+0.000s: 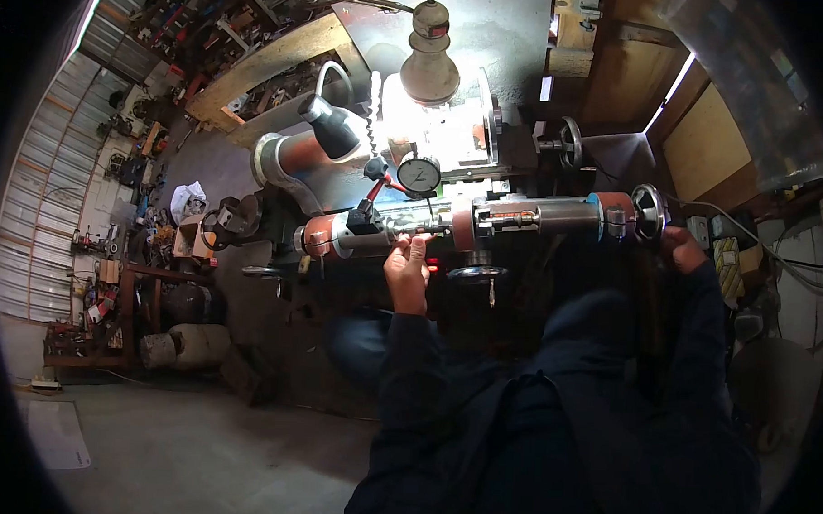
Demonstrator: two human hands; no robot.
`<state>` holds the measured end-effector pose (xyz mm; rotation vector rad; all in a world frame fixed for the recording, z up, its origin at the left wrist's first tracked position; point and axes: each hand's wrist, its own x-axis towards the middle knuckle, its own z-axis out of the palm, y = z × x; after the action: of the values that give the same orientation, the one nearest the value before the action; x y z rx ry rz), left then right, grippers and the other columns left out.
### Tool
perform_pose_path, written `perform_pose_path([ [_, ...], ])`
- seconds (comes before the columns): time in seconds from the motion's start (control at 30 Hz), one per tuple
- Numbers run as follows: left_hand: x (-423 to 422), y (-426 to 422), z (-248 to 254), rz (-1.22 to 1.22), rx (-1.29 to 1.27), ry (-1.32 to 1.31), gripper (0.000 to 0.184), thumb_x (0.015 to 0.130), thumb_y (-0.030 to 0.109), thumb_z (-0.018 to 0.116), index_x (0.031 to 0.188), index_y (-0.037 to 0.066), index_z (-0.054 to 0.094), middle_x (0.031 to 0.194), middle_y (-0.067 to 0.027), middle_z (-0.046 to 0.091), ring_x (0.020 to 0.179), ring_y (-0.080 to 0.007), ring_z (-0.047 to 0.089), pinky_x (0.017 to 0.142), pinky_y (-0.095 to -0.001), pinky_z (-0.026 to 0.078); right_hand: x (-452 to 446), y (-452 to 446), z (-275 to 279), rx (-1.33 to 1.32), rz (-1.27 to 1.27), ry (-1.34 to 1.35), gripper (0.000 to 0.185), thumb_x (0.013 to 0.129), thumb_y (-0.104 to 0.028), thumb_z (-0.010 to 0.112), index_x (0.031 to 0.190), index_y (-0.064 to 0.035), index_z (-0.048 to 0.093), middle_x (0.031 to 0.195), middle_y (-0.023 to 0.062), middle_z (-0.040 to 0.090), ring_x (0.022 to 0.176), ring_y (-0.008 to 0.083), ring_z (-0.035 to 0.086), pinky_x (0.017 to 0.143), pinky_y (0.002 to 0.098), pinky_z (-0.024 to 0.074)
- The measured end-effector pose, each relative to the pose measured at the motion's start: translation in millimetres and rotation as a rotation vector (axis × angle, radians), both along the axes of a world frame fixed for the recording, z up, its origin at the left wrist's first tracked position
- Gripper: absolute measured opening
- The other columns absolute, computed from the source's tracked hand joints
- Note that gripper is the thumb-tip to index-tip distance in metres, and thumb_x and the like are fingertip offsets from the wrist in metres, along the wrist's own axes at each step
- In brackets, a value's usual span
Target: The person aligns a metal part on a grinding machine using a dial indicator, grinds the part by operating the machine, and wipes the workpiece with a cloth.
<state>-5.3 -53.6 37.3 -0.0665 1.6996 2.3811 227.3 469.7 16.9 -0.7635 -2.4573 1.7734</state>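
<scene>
My left hand [407,270] is raised to the middle of a long machine bar, its fingers closed at a small part under the dial gauge [419,174]; what they pinch is too small to name. The gauge hangs from a red and black stand [368,215] on the bar's left part. At the bar's right end, my right hand [684,250] has its fingers closed at the lower rim of a metal handwheel [647,214]. An orange-brown block [462,224] sits at mid-bar, above another handwheel [477,274].
A bright work lamp [430,72] and a dark lamp [333,127] hang over the machine. Another handwheel [570,143] stands behind on the right. Gas cylinders [191,347] lie by a rack at the left. A cable runs along the right wall.
</scene>
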Motion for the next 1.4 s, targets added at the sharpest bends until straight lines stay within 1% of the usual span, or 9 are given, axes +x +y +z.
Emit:
perform_pose_path([
  [0.13,1.9,0.9,3.1,-0.02,-0.027,-0.001,0.028,0.099,0.022,0.064,0.112,-0.001,0.058,0.086,-0.0025,0.067,0.045,0.0009,0.035,0.038,-0.0187,0.025,3.2,-6.9,43.3,0.025,0.038,0.009,0.019,0.098,-0.018,0.057,0.107,-0.0032,0.066,0.096,-0.0019,0.065,0.09,0.0069,0.057,0.084,0.0241,0.0436],
  [0.4,3.9,4.8,9.5,-0.032,-0.065,0.015,0.026,0.1,0.023,0.062,0.106,-0.002,0.058,0.068,0.0037,0.049,0.042,-0.0009,0.032,0.038,-0.0193,0.024,-48.7,-21.6,67.3,-0.145,-0.136,0.192,0.024,0.1,-0.03,0.061,0.099,-0.0062,0.066,0.081,-0.0063,0.063,0.071,0.0,0.052,0.064,0.0198,0.0392],
  [0.53,3.8,6.1,8.7,-0.018,-0.047,0.021,0.023,0.099,0.021,0.063,0.107,0.0,0.059,0.074,0.0026,0.055,0.044,-0.0004,0.034,0.039,-0.019,0.026,-72.7,-16.3,65.5,-0.235,-0.157,0.127,0.028,0.1,-0.036,0.061,0.092,-0.0091,0.066,0.077,-0.006,0.06,0.067,0.0012,0.051,0.06,0.022,0.0398],
  [0.6,2.2,2.2,3.3,-0.038,-0.022,0.007,0.023,0.098,0.018,0.065,0.111,0.001,0.059,0.086,0.0003,0.065,0.048,0.0005,0.039,0.04,-0.0187,0.029,-85.6,-9.0,45.8,-0.128,-0.164,0.185,0.03,0.1,-0.038,0.061,0.09,-0.0097,0.065,0.076,-0.0058,0.059,0.068,0.0019,0.051,0.061,0.0227,0.0405],
  [1.0,0.9,5.0,0.7,-0.006,0.009,-0.013,0.025,0.097,0.014,0.065,0.115,0.003,0.052,0.09,0.0,0.066,0.051,0.0005,0.041,0.041,-0.0196,0.03,-83.4,-4.0,4.8,-0.204,0.001,0.277,0.022,0.099,-0.028,0.06,0.092,-0.0075,0.067,0.08,-0.0046,0.061,0.074,0.0051,0.053,0.066,0.0254,0.0449],
  [1.13,-0.1,3.4,-0.6,-0.029,0.002,-0.007,0.026,0.098,0.015,0.065,0.116,0.003,0.05,0.091,-0.0004,0.066,0.051,0.0005,0.04,0.041,-0.0195,0.03,-72.6,63.8,-59.4,-0.07,0.108,0.045,0.029,0.09,-0.025,0.065,0.111,-0.0051,0.065,0.094,0.0011,0.067,0.084,0.0112,0.063,0.075,0.0282,0.0511],
  [1.23,-1.0,4.1,-0.9,-0.015,0.004,-0.017,0.026,0.098,0.015,0.065,0.115,0.004,0.05,0.09,-0.0006,0.066,0.05,0.0005,0.04,0.041,-0.0193,0.03,-64.7,11.8,-27.0,0.064,-0.063,-0.058,0.028,0.092,-0.027,0.065,0.109,-0.0047,0.067,0.093,0.0027,0.068,0.08,0.0116,0.062,0.074,0.0291,0.0511],
  [1.33,-2.0,3.0,-3.4,-0.006,0.004,-0.03,0.026,0.097,0.016,0.066,0.114,0.004,0.05,0.089,-0.0006,0.065,0.049,0.0005,0.039,0.041,-0.0188,0.03,-41.0,1.3,-35.9,-0.218,-0.093,0.057,0.025,0.097,-0.024,0.061,0.104,-0.0025,0.072,0.095,0.0025,0.071,0.089,0.0115,0.061,0.077,0.0315,0.0488],
  [1.4,-1.7,3.5,-2.0,-0.002,0.017,-0.028,0.026,0.097,0.016,0.066,0.113,0.004,0.05,0.087,-0.0003,0.064,0.049,0.0005,0.04,0.04,-0.0185,0.03,-25.3,-10.8,-5.1,0.031,-0.05,-0.129,0.026,0.097,-0.025,0.061,0.103,-0.0017,0.071,0.095,0.0018,0.07,0.088,0.0117,0.061,0.077,0.0313,0.0485],
])
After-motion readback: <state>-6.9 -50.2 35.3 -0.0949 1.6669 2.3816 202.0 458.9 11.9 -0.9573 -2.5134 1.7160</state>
